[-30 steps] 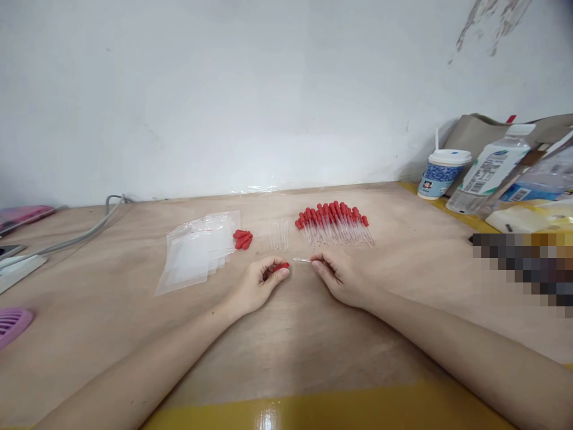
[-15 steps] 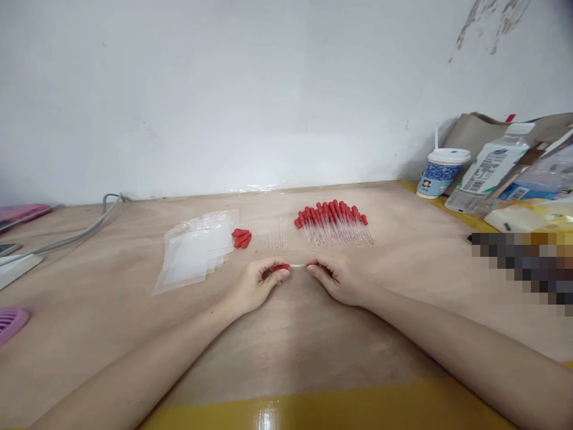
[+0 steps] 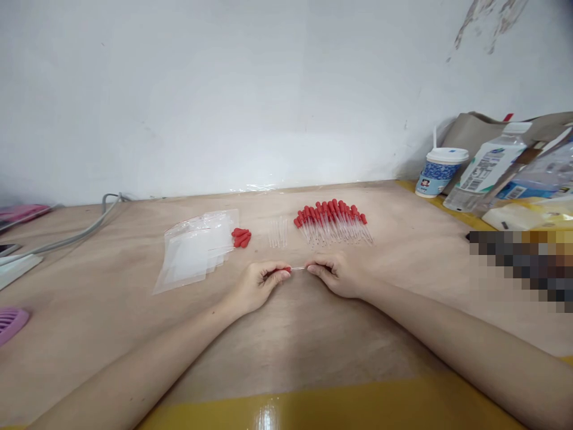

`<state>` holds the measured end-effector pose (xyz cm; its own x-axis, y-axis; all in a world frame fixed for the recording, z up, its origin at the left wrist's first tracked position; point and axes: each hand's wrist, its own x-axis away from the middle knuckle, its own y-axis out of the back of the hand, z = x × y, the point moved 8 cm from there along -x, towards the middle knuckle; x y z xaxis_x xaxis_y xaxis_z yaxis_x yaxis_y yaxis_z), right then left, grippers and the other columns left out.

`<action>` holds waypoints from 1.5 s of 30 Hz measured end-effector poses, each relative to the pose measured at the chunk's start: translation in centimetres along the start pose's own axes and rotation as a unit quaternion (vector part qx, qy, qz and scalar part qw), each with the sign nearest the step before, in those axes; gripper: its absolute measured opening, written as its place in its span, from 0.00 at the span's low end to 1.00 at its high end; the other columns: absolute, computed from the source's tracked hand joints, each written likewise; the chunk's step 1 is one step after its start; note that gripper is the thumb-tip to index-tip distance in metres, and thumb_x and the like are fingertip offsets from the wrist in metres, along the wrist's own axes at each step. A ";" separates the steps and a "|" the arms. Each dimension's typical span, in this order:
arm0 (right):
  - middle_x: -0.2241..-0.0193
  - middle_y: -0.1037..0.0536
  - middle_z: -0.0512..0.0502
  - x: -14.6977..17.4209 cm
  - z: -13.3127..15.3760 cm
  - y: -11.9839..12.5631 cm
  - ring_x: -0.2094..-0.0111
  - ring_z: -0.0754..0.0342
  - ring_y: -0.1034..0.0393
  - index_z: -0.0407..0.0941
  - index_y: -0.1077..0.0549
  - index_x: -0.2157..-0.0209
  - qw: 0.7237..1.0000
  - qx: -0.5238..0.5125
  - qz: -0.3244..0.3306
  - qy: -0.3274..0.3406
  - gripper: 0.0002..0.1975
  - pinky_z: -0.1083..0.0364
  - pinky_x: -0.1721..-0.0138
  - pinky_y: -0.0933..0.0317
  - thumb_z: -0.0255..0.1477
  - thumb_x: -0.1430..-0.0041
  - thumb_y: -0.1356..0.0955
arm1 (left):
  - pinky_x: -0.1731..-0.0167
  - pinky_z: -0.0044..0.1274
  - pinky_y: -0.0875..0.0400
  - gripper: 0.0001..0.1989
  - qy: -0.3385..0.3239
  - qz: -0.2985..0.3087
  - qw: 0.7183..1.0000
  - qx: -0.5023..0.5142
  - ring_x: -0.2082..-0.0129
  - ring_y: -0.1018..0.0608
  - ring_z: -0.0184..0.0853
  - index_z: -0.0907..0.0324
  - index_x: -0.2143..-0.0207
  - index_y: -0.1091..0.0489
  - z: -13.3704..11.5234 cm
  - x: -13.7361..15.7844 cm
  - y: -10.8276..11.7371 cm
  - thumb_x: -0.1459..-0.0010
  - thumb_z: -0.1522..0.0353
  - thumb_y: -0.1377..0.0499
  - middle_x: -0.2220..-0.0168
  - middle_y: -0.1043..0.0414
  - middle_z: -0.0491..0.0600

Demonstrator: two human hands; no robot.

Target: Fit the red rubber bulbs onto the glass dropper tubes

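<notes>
Between thumb and fingers, my left hand (image 3: 264,283) pinches a red rubber dropper bulb (image 3: 287,270), mostly hidden by the fingertips. My right hand (image 3: 333,275) pinches the far end of a thin clear dropper tube (image 3: 298,268), whose other end meets the bulb. Just beyond the hands lie several loose clear tubes (image 3: 278,233). A small pile of red bulbs (image 3: 242,237) rests left of them. To the right is a fanned heap of droppers with red bulbs on clear tubes (image 3: 333,221).
Overlapping clear zip bags (image 3: 192,254) lie left of the bulbs. A grey cable (image 3: 85,232) and a pink slatted object (image 3: 11,324) are at the far left. A paper cup (image 3: 441,172), a plastic bottle (image 3: 487,167) and a blurred dark object stand or lie at right. A wall rises behind.
More of the red bulb shows past my left fingertips, and less of the clear tube shows between the hands. The tube now slants slightly; both hands have barely moved.
</notes>
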<state>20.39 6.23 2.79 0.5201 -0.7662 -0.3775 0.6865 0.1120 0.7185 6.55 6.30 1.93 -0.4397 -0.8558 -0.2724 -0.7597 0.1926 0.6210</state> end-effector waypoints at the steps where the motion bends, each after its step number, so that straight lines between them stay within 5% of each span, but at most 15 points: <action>1: 0.73 0.25 0.50 -0.1 0.0 0.0 0.71 0.59 0.33 0.44 0.27 0.67 1.000 0.000 0.004 0.007 0.11 0.60 0.69 0.42 0.27 0.41 0.41 | 0.75 0.20 0.34 0.11 -0.002 0.004 1.000 -0.001 0.74 0.27 0.31 0.59 0.66 0.27 -0.1 0.0 -0.1 0.43 0.64 0.47 0.76 0.28 0.45; 13: 0.74 0.27 0.47 0.7 0.8 -0.1 0.73 0.57 0.35 0.43 0.27 0.68 0.974 0.210 -0.054 0.063 0.11 0.58 0.75 0.48 0.27 0.41 0.40 | 0.68 0.22 0.31 0.11 -0.024 -0.012 0.997 -0.078 0.68 0.24 0.33 0.57 0.64 0.26 -0.5 0.0 -0.1 0.43 0.63 0.46 0.66 0.23 0.46; 21: 0.70 0.28 0.45 0.8 1.2 0.8 0.70 0.57 0.35 0.42 0.33 0.64 0.986 0.116 -0.072 0.100 0.08 0.58 0.70 0.41 0.28 0.40 0.41 | 0.68 0.22 0.28 0.12 -0.002 -0.070 0.997 -0.023 0.70 0.23 0.32 0.60 0.63 0.27 0.4 -0.2 1.0 0.48 0.64 0.41 0.68 0.23 0.47; 30: 0.75 0.30 0.46 1.0 2.0 0.3 0.74 0.57 0.37 0.42 0.32 0.68 0.978 0.114 -0.090 0.148 0.11 0.59 0.72 0.43 0.27 0.39 0.43 | 0.70 0.22 0.28 0.09 -0.007 -0.054 0.998 -0.017 0.71 0.23 0.32 0.61 0.67 0.26 -0.1 0.0 0.7 0.48 0.66 0.41 0.69 0.23 0.47; 45: 0.80 0.31 0.48 0.2 1.5 -1.0 0.78 0.59 0.40 0.41 0.30 0.73 0.988 0.128 -0.044 0.080 0.14 0.60 0.75 0.48 0.28 0.39 0.43 | 0.70 0.20 0.27 0.08 -0.041 -0.040 0.997 -0.057 0.71 0.22 0.32 0.61 0.66 0.26 -0.9 0.0 0.7 0.48 0.68 0.41 0.68 0.22 0.47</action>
<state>19.08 4.99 2.89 0.5523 -0.6539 -0.5171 0.5919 -0.1293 0.7956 6.46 5.98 2.99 -0.4218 -0.8227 -0.3812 -0.7363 0.0656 0.6734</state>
